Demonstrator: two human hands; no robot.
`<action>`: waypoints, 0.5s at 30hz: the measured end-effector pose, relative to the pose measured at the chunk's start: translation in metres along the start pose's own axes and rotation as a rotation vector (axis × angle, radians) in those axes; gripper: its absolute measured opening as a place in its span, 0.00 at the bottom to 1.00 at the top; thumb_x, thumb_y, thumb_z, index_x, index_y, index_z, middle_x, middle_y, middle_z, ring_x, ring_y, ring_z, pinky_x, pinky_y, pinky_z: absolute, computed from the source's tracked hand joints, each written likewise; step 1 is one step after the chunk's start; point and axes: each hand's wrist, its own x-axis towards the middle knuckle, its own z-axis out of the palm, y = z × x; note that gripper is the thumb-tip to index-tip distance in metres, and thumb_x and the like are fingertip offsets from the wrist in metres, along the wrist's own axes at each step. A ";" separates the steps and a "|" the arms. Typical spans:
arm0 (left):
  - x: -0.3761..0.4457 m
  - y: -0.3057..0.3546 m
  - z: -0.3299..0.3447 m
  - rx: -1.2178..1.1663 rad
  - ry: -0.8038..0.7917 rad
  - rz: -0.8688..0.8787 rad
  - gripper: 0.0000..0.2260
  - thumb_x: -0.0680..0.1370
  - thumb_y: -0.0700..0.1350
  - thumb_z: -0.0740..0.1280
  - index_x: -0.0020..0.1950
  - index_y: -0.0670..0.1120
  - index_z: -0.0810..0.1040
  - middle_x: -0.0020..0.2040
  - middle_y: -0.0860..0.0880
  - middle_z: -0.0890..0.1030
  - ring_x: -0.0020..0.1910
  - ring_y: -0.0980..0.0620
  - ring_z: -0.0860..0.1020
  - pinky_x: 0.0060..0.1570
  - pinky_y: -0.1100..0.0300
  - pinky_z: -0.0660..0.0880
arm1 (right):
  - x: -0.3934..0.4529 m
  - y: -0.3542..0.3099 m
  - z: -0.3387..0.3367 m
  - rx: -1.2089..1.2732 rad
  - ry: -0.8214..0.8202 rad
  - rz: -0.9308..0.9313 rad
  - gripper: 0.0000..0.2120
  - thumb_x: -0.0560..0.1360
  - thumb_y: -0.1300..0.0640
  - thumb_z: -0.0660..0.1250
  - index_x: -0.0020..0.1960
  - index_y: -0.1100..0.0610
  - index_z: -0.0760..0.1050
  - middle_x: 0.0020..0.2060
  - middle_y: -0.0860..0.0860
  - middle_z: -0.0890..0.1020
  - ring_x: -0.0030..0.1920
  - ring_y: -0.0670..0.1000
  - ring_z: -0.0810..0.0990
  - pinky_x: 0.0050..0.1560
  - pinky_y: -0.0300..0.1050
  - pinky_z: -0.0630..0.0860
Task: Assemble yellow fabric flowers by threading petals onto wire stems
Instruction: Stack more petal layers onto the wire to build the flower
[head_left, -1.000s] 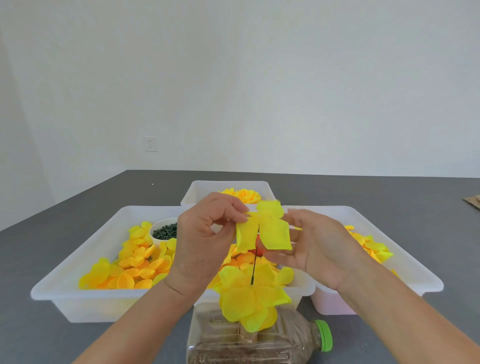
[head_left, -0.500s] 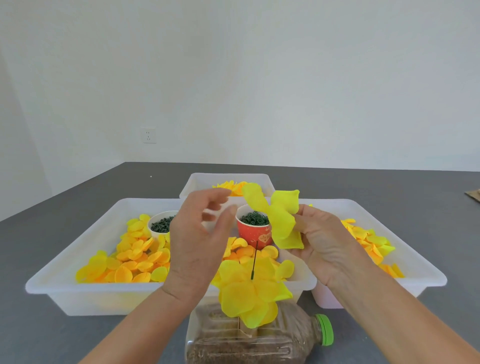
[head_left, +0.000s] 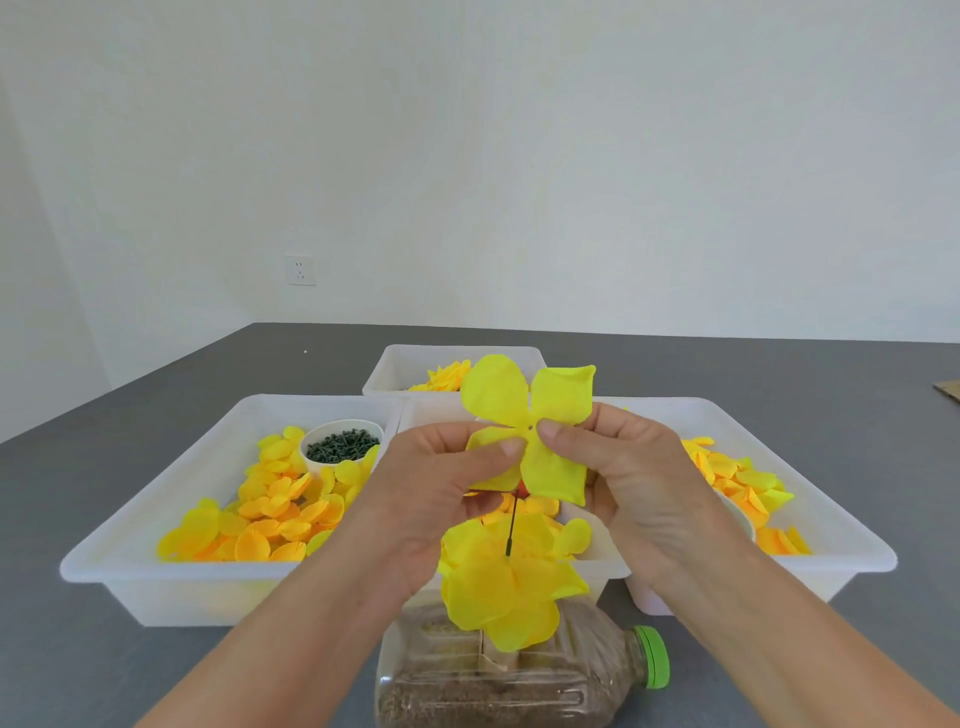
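Note:
A yellow four-lobed fabric petal piece (head_left: 527, 415) is spread flat between my hands, a small hole showing at its centre. My left hand (head_left: 436, 493) pinches its left side and my right hand (head_left: 623, 478) pinches its right side with the thumb near the hole. Below it a thin dark wire stem (head_left: 511, 525) stands upright, with several yellow petals (head_left: 506, 582) stacked around its base. The stem rises from a plastic bottle (head_left: 519, 686) lying on its side with a green cap. The petal piece is held above the wire tip, apart from it.
White trays sit on the grey table: the left tray (head_left: 156, 525) with yellow-orange petals and a white cup of dark green parts (head_left: 340, 447), the right tray (head_left: 831, 519) with more petals, a far tray (head_left: 395, 369). A red cup is mostly hidden behind my hands.
My left hand, which had let go half a second ago, now pinches the petal piece again. Both hands have spread it flat above the wire.

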 end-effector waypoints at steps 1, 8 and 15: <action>-0.001 0.000 0.000 -0.054 -0.025 -0.012 0.08 0.65 0.44 0.71 0.42 0.43 0.82 0.36 0.47 0.82 0.32 0.54 0.79 0.34 0.63 0.75 | 0.001 -0.001 -0.001 0.023 -0.019 0.044 0.16 0.58 0.59 0.71 0.45 0.62 0.81 0.40 0.57 0.85 0.37 0.53 0.84 0.36 0.44 0.80; -0.002 0.004 -0.001 -0.225 -0.156 -0.045 0.12 0.66 0.49 0.69 0.44 0.43 0.81 0.38 0.46 0.82 0.34 0.52 0.79 0.34 0.62 0.76 | 0.002 -0.005 -0.003 0.129 -0.093 0.175 0.18 0.59 0.58 0.70 0.49 0.59 0.80 0.39 0.53 0.84 0.34 0.50 0.82 0.36 0.41 0.79; 0.003 0.002 -0.007 -0.227 -0.145 -0.049 0.09 0.66 0.46 0.70 0.44 0.43 0.80 0.44 0.45 0.82 0.40 0.49 0.79 0.43 0.57 0.76 | 0.001 -0.006 -0.007 0.127 -0.118 0.237 0.15 0.60 0.59 0.70 0.47 0.58 0.80 0.39 0.54 0.84 0.34 0.50 0.82 0.32 0.41 0.77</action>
